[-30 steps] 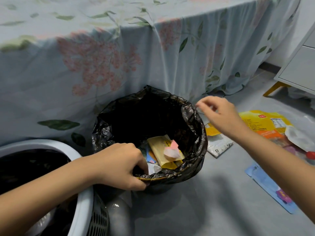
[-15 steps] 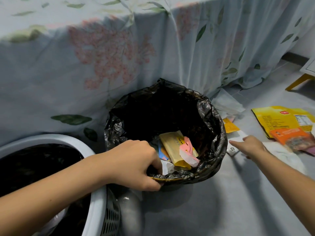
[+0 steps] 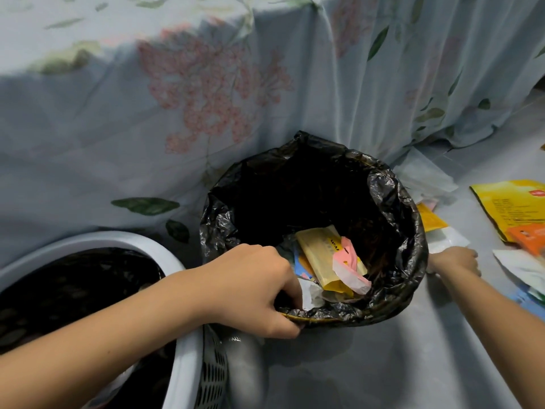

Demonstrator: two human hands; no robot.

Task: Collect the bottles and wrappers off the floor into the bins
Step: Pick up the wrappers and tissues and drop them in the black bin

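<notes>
Bins are standing side by side below a floral cloth: a white plastic bin [image 3: 180, 278] left, then a round bin [image 3: 413, 219] lined with crinkled black film. Left hand [image 3: 250, 287] is gripping its near rim, fingers curled. Inside, a yellow packet [image 3: 321, 255] is lying with its long axis running near-right. Right hand [image 3: 455, 259] is pressing a white wrapper [image 3: 446, 240] just beside it; I cannot tell its finger state.

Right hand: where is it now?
Head view, right side: the right hand is down at the floor beside the black-lined bin, on a white wrapper.
</notes>
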